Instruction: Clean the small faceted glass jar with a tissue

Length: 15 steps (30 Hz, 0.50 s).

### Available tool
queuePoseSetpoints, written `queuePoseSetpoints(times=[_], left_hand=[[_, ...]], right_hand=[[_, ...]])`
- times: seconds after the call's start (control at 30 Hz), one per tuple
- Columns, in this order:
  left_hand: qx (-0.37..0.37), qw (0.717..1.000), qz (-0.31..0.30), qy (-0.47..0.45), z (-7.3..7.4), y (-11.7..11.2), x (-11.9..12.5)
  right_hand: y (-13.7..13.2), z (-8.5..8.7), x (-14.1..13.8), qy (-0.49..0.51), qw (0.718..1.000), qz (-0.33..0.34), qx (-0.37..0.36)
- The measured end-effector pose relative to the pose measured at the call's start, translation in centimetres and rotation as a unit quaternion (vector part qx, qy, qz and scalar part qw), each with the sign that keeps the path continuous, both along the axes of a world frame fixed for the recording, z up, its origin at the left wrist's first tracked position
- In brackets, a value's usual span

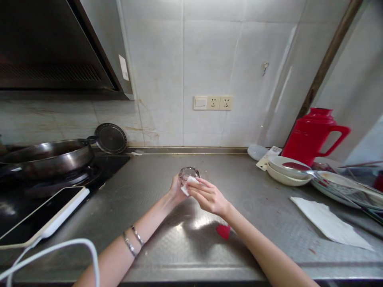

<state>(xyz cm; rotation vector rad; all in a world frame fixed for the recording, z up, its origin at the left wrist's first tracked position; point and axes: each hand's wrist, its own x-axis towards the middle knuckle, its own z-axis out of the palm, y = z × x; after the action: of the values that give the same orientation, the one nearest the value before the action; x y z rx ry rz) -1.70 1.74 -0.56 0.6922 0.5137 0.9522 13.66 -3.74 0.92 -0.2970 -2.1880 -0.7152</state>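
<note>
A small clear glass dish or cup (189, 172) is held above the steel counter, its round rim facing up. My left hand (177, 190) is closed around its left side, with the fingers partly hidden. My right hand (208, 196) pinches a folded white tissue (185, 189) and presses it against the near side of the glass. Below my right wrist a small red piece (223, 231) lies on the counter, partly covered by the forearm.
At left, a steel pan (50, 161) sits on the black stove beside a phone with a white cable (44, 219). Stacked bowls (287, 180), a patterned plate (332, 190), a white paper sheet (327, 223) and a red thermos jug (311, 137) stand or lie at right.
</note>
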Motion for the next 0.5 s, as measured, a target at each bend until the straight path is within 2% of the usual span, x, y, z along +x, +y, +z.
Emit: queuePoseSetpoints(times=[0.27, 0.5], left_hand=[[-0.085, 0.996, 0.017, -0.022, 0.5, -0.3, -0.2], [-0.092, 0.995, -0.007, -0.033, 1.1, -0.8, -0.1]], right_hand=[[0.1, 0.1, 0.5, 0.035, 0.998, -0.017, -0.039], [0.4, 0.0, 0.5, 0.104, 0.992, -0.041, -0.06]])
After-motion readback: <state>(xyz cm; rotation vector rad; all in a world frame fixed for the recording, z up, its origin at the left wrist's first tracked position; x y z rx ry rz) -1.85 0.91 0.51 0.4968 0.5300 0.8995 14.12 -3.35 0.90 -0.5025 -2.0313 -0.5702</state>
